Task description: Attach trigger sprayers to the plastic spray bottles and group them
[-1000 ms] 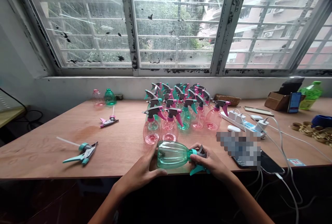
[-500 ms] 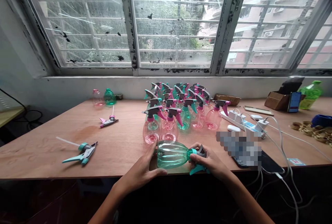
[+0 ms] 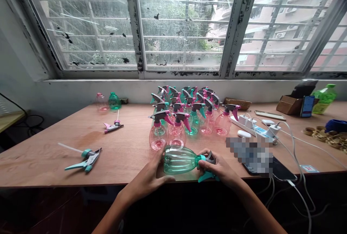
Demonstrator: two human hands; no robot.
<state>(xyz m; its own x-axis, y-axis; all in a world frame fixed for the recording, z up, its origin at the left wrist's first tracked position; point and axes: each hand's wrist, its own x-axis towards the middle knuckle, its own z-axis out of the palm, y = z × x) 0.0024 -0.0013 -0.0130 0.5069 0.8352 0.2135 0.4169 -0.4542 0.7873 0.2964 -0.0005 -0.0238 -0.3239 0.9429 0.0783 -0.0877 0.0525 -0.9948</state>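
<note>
- Moved since the earlier frame: very little; the green bottle (image 3: 179,160), base end chiefly, sits slightly farther toward the bench's (image 3: 130,161) far edge. Both hands stay about where they were.
- Green bottle: lying on its side in the air or on the bench, cannot tell which; located at the near edge, around mid-length.
- Long axis: roughly parallel to the near edge; base toward the left end, neck toward the right end.
- Right hand (image 3: 218,169): fingers closed around the teal-and-grey spray head (image 3: 207,177) at the neck; trigger hangs toward the near edge.
- Left hand (image 3: 151,176): spread in a wide cup at the base, thumb on the near side; fingers partly hidden, firmness of hold cannot be told.
- Nearer hand: right at the neck, left at the base; bottle between them.
- Standing bottles (image 3: 176,136): upright group, just beyond, toward the far edge.
- Loose sprayer (image 3: 89,161): teal, lying near the left part of the near edge.
</note>
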